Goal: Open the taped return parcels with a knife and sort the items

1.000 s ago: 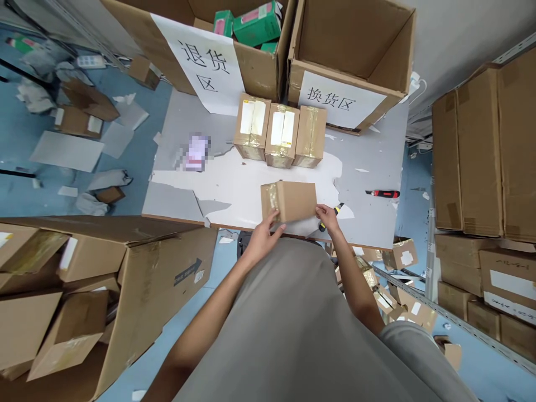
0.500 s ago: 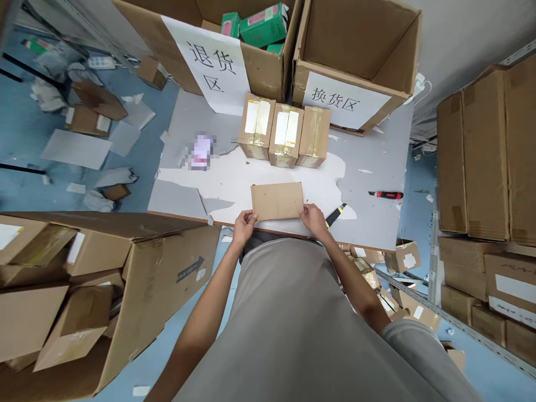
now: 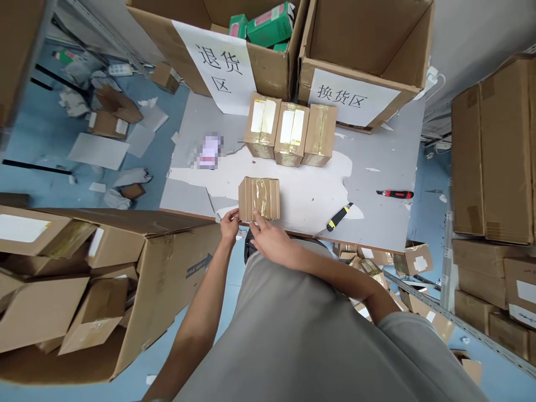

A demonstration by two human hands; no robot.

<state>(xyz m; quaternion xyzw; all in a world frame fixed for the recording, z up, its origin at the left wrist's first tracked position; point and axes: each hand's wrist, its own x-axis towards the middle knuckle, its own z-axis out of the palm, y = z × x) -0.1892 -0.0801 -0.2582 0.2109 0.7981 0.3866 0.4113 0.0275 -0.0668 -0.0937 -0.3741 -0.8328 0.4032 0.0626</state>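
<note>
A small brown cardboard box [image 3: 262, 192] with shiny tape across its upper face lies at the near edge of the table, in front of me. My left hand [image 3: 230, 224] is closed, pinching the box at its near left corner. Against the box's near side rests my right hand [image 3: 271, 241], its index finger stretched onto the taped face and the other fingers loosely apart. To the right on the table lies a yellow-and-black utility knife [image 3: 339, 218], its tip pointing toward me. Whether the box is sealed cannot be told.
Three taped boxes [image 3: 290, 134] stand behind. Large cartons with signs, a left carton [image 3: 268, 70] holding green boxes and a right carton [image 3: 307, 78], line the table's back. A red-and-black cutter [image 3: 396, 194] lies right, a blurred purple item [image 3: 210, 151] left. A big box-filled carton [image 3: 167, 279] stands at lower left.
The box has turned to show a taped face and shifted left. My right hand has left its right edge and crossed to its near side. The view has shifted slightly.
</note>
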